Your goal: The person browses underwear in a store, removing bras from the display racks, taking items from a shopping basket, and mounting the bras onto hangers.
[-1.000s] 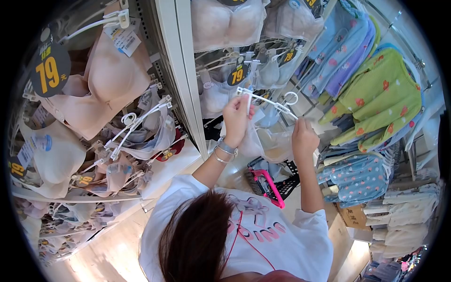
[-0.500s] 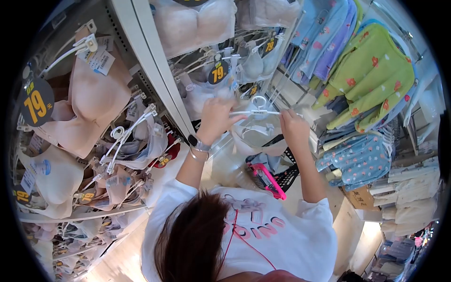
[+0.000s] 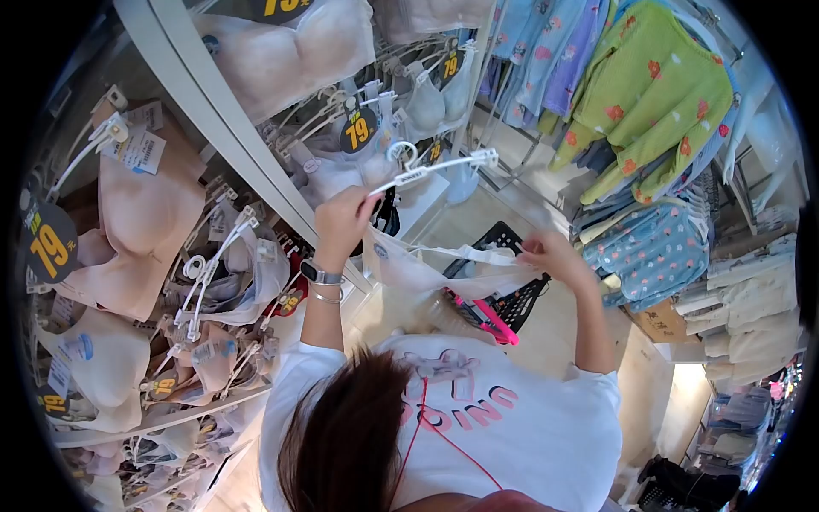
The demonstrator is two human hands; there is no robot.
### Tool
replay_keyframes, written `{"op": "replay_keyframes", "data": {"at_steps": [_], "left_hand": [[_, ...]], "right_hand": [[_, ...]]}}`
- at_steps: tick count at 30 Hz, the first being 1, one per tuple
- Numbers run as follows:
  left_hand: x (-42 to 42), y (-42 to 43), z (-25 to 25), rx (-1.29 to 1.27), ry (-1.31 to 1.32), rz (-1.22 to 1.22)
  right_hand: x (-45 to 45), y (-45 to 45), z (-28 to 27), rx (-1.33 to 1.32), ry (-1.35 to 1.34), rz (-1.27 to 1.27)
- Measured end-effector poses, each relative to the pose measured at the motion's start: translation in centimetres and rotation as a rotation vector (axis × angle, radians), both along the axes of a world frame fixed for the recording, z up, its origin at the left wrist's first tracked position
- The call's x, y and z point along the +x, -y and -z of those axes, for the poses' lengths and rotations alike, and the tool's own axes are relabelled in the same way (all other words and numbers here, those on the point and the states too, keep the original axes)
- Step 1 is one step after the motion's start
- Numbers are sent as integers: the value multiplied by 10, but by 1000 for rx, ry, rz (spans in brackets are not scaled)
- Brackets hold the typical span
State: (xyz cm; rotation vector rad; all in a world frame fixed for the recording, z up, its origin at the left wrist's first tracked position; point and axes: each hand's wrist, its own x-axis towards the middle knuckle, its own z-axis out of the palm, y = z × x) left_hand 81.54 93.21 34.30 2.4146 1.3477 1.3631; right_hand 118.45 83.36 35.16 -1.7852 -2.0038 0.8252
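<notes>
Where the white T-shirt [image 3: 529, 418] shows: closest, on the near side of the white hanger [image 3: 439, 168], dark hair [image 3: 341, 435] lying over its left part.
Left wrist: a watch [image 3: 313, 270], near-left of the hanger.
Left hand [image 3: 343, 224]: at the hanger's left end, grip clamped on it.
Right hand [image 3: 559, 260]: near-right of the hanger, apart from it, slightly blurred, fingertips together on the white bra's right end.
White bra [image 3: 405, 264]: just on the hanger's near side, stretched between both hands, long axis running left to right and dipping rightward; whether its left end is clipped to the hanger cannot be told.
Hanger: long axis slanting away rightward from the left hand, free clip end pointing far-right, hook on its far side.
Basket [image 3: 519, 304]: lower than the hanger, partly hidden by the bra, pink handle [image 3: 486, 319] nearest the T-shirt.
Beige bra [image 3: 149, 218]: racked well left of the hanger.
Price sign [image 3: 359, 128]: beyond the hanger's left end, reading 79.
Green top [image 3: 648, 72]: well right of the hanger, red-flowered.
</notes>
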Motion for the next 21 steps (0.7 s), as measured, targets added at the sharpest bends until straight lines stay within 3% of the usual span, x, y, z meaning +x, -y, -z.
{"op": "replay_keyframes", "data": {"at_steps": [1, 5, 10, 13, 17, 21], "left_hand": [[-1, 4, -3, -3, -11, -10], [-1, 9, 1, 12, -51, -19], [13, 17, -3, -31, -110, 59], [25, 22, -9, 25, -115, 120], [34, 23, -16, 116, -175, 177], [39, 24, -21, 195, -200, 224]], "right_hand": [[9, 2, 0, -226, -12, -78], [26, 20, -20, -462, -454, -38], [11, 29, -42, -163, -944, 48], [-17, 26, -51, -60, -826, 76], [-39, 24, -61, 303, -389, 58], [-49, 16, -84, 683, -125, -40]]}}
